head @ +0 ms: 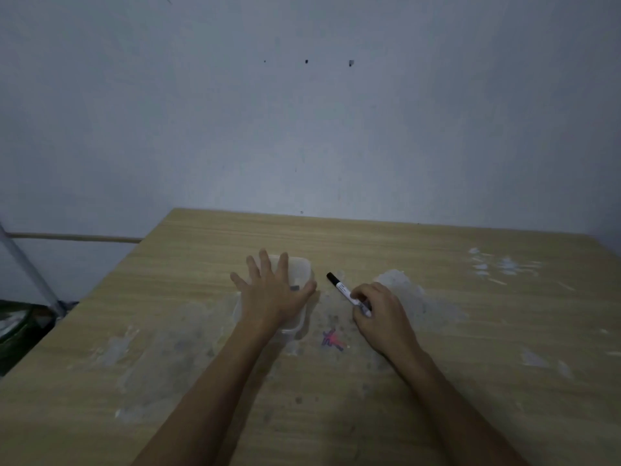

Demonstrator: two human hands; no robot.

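Clear, translucent plastic container with rounded corners and a lid (300,269): rectangular, lying flat on the table, lid uppermost, a small dark patch visible through the top; largely covered by the left hand (268,290), whose spread fingers press on it. White-barrelled marker pen with a black cap (342,288): capped, printed label on the barrel, lying slantwise with the cap pointing away and leftward, just right of the container; its rear end is pinched in the right hand (378,314).
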